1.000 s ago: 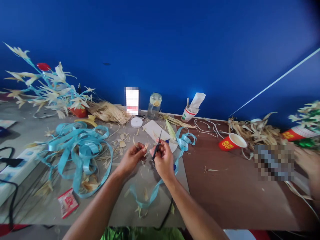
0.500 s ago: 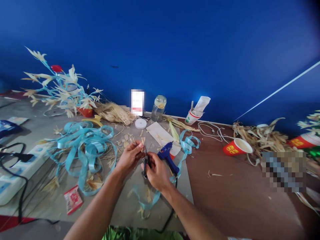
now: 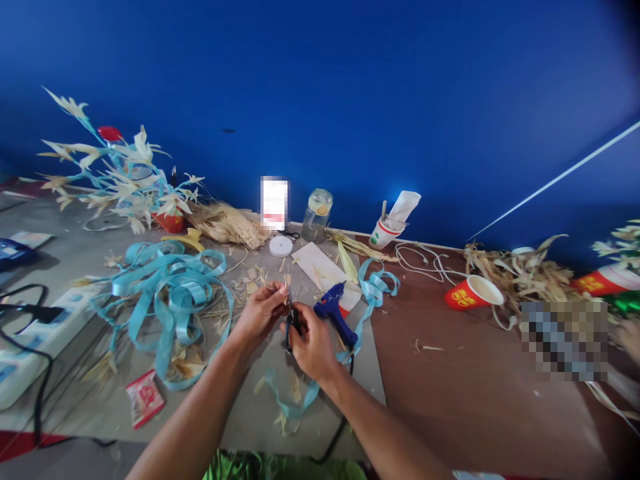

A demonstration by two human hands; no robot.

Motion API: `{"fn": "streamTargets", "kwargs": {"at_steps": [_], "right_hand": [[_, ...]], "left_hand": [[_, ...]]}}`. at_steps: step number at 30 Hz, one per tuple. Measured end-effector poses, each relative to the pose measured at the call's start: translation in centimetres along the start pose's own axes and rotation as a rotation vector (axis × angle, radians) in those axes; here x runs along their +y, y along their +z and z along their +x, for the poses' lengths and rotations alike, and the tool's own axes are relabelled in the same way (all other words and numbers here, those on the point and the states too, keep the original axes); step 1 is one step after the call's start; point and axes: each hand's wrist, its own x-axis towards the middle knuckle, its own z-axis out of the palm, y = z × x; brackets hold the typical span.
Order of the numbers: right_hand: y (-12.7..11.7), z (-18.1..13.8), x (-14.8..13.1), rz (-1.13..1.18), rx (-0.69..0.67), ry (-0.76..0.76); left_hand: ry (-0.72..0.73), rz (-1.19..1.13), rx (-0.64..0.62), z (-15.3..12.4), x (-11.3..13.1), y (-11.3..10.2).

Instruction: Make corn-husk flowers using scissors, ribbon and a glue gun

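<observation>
Black-handled scissors (image 3: pixel 290 335) are gripped in my right hand (image 3: pixel 314 343), their blades pointing away from me. Close beside them, my left hand (image 3: pixel 261 312) is closed in a pinch on a small pale strip of dried corn husk (image 3: pixel 287 280). The blades are right at the strip, though I cannot tell whether they touch it. A blue glue gun (image 3: pixel 336 313) lies just right of my right hand. Below my hands, a short loop of light blue ribbon (image 3: pixel 295 408) rests on the grey table covering (image 3: pixel 250 417) among husk scraps.
Tangled blue ribbon (image 3: pixel 173 293) covers the left side, near a white power strip (image 3: pixel 47 340) and a red packet (image 3: pixel 145 399). Husk flowers (image 3: pixel 143 150) stand behind. A jar (image 3: pixel 317 215), a white cup (image 3: pixel 384 233) and a red paper cup (image 3: pixel 473 293) line the back. Another person's hand (image 3: pixel 630 337) shows far right.
My hands keep nearly the same place and grip, with the scissors shifted very slightly. The whole view has moved a little, and the other person's hand at the far right has changed position.
</observation>
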Motion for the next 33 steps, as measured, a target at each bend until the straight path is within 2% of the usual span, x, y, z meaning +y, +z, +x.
{"fn": "streamTargets", "kwargs": {"at_steps": [17,21,25,27,29,33], "right_hand": [[0.1,-0.1,0.1,-0.009,0.031,0.017],[-0.1,0.3,0.0,0.143,0.068,0.091],[-0.8,1.3,-0.3,0.457,0.162,0.183],[-1.4,1.9,-0.4,0.530,0.209,0.195],[-1.8,2.2,-0.5,0.536,0.258,0.188],[-2.3,2.6,-0.2,0.391,0.304,0.163]], "left_hand": [[-0.013,-0.016,-0.014,-0.2,0.3,0.2],[-0.026,0.018,0.023,-0.3,0.3,0.1],[-0.018,0.161,0.015,-0.1,0.1,0.1],[-0.025,0.268,-0.010,-0.1,0.0,0.1],[-0.038,0.366,-0.040,-0.1,-0.1,0.2],[-0.072,0.499,-0.131,-0.3,0.0,0.2]]}}
